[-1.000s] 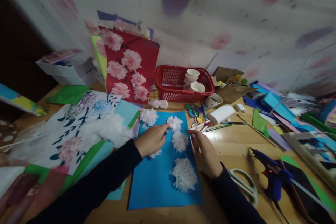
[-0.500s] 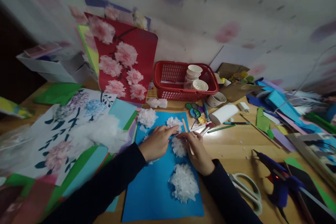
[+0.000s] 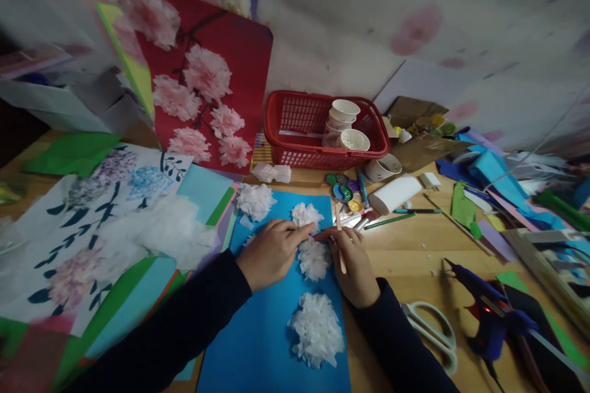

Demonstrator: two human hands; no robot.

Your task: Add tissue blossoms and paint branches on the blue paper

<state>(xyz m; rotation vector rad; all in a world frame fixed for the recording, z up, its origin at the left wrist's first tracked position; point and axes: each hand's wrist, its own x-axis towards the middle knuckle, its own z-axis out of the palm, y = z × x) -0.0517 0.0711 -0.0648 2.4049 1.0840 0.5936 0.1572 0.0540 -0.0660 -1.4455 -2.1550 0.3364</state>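
A blue sheet (image 3: pixel 271 331) lies on the table with several white tissue flowers on it. My left hand (image 3: pixel 276 252) rests over the sheet, its extended index finger touching the gap between the upper white flower (image 3: pixel 306 215) and the middle white flower (image 3: pixel 314 259). From the right, my right hand (image 3: pixel 353 261) reaches to the same gap with its index finger, and a thin wooden stick (image 3: pixel 340 221) is held in its curled fingers. Nearest the front edge sits a larger white flower (image 3: pixel 317 330). The left hand hides part of another flower beneath it.
A red basket (image 3: pixel 299 156) with paper cups stands behind. The red flower picture (image 3: pixel 249 67) leans at the back left. White scissors (image 3: pixel 445 331) and a blue glue gun (image 3: pixel 488 313) lie at right; cotton (image 3: pixel 179 233) lies left.
The view has shifted slightly. The wooden stick stands more upright in my right hand. Both index fingers remain near the gap between the two flowers.
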